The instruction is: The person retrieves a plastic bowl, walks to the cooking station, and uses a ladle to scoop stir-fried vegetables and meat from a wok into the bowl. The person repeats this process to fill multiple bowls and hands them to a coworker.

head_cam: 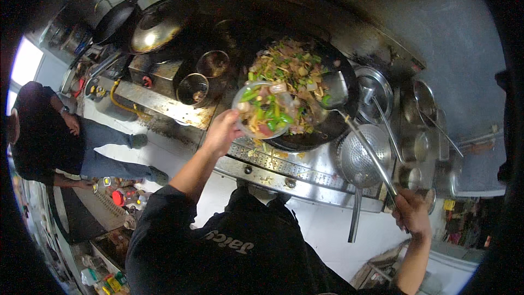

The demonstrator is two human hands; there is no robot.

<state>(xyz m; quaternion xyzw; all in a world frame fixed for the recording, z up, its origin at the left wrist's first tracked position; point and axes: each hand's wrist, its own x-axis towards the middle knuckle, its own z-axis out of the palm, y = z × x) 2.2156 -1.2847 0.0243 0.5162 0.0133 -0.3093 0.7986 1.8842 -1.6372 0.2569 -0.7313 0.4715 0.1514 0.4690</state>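
Observation:
My left hand (223,133) holds a clear plastic bowl (235,104) by its left rim, over the near left part of a large dark wok (348,78). Green pepper, onion and other pieces lie in the bowl. More stir-fried food (286,59), with green pieces and onion, fills much of the wok. My right hand (411,213) grips the end of a long metal handle. At its far end the blade of the wok spatula (335,88) rests by the right side of the food, inside the wok.
Right of the wok are a round perforated strainer (364,155), a metal bowl with a ladle (374,100) and several metal containers (421,147). Two more woks (116,20) (159,26) stand at the upper left. A co-worker (45,131) stands at the far left. Food scraps lie on the perforated stove edge (262,155).

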